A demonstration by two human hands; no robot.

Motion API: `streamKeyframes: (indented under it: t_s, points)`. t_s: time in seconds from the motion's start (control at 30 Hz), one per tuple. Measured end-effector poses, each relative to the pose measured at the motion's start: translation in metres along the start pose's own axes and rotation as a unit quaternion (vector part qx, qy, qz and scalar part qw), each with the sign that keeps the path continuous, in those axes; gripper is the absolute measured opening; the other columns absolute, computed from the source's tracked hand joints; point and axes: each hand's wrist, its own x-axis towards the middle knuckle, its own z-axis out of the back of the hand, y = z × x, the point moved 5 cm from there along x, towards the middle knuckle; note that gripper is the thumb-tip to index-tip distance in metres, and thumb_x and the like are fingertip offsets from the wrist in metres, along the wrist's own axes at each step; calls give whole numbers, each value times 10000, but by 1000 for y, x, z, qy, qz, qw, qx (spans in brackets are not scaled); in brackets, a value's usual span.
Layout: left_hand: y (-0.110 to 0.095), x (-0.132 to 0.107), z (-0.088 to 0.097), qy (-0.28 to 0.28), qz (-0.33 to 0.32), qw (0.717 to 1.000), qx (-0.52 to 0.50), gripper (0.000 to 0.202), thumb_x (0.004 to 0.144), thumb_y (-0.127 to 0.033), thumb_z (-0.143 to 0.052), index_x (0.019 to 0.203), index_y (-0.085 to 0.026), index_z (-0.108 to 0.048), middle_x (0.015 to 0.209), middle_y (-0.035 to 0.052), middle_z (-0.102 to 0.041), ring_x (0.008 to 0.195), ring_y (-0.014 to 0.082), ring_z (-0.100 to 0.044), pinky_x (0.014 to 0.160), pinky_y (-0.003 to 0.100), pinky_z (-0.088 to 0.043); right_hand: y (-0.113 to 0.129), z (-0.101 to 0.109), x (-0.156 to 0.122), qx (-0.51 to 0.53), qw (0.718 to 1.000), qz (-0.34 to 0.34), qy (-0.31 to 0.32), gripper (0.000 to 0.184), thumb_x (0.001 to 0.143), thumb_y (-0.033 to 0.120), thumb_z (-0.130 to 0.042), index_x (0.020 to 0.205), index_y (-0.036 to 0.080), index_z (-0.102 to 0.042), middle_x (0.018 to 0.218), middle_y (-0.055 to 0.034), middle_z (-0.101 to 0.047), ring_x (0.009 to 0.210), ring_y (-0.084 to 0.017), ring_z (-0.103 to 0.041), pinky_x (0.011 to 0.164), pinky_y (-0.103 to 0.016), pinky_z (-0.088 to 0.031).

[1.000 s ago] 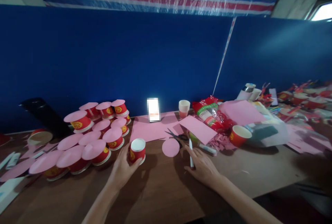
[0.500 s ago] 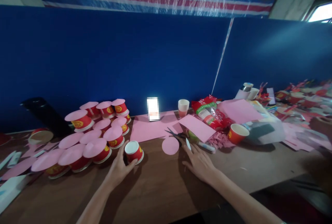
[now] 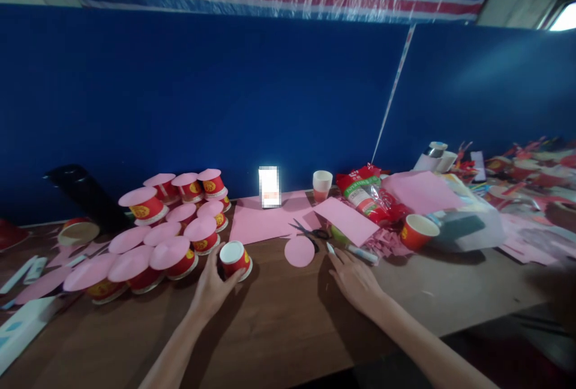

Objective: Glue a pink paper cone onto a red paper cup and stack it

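Observation:
My left hand (image 3: 213, 287) is closed around the side of a red paper cup (image 3: 238, 262), which stands upside down on the table with its pale base up. My right hand (image 3: 357, 284) lies palm down on the table, fingers stretched out. A small white pointed piece (image 3: 330, 248) sits at its fingertips; I cannot tell what it is. Between the hands are a pink paper disc (image 3: 299, 251) and black scissors (image 3: 310, 230). Just beyond the right fingers lies a white tube (image 3: 363, 254). Left of the cup stand several red cups topped with pink discs (image 3: 171, 254).
Pink paper sheets (image 3: 254, 218) lie at the back, by a blurred bright rectangle (image 3: 270, 188). Rightward are a white-topped cup (image 3: 322, 185), a red plastic packet (image 3: 366, 194) and an upright red cup (image 3: 419, 233). A black bottle-like object (image 3: 87, 194) leans at left. A blue partition (image 3: 270, 95) rises behind.
The whole view has shifted slightly, so things appear a little farther right. My left hand stays on the cup; my right hand has drawn slightly back from the white pointed piece.

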Motion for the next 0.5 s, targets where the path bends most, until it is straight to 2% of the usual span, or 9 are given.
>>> streamKeyframes:
  t_s: [0.1,0.2,0.4,0.5]
  points:
    - [0,1,0,24,-1,1000,8,670,693,-405,-635,1272,-177,-385,1194,119,-530,1105,287,-521,952,452,-413,-6,-1,1,-30,999,-10,20,341,812,97,-499,1146,149,-546,1158,-145,-566,1014,-264,-565,827,-366,-472]
    - [-2,0,1,16,-15,1000,13,699,707,-384,-623,1312,-180,-340,1255,125,-493,1169,285,-477,989,459,-384,-5,3,2,-48,998,-19,26,329,826,121,-490,1147,167,-543,1213,-129,-536,1025,-250,-555,835,-353,-462]
    - [-11,-12,0,-4,-2,1000,20,888,698,-418,-653,1404,-210,-156,1389,145,-370,1226,283,-434,997,448,-391,17,8,14,-20,1000,19,-3,412,822,125,-504,1227,196,-488,1250,-88,-528,1113,-229,-494,921,-356,-422]
    - [-23,-20,4,-41,-19,997,70,892,699,-416,-654,1408,-198,-159,1402,155,-353,1252,314,-395,998,488,-382,28,2,27,-25,999,43,-4,437,831,86,-480,1253,198,-463,1283,-96,-507,1155,-224,-466,904,-353,-435]
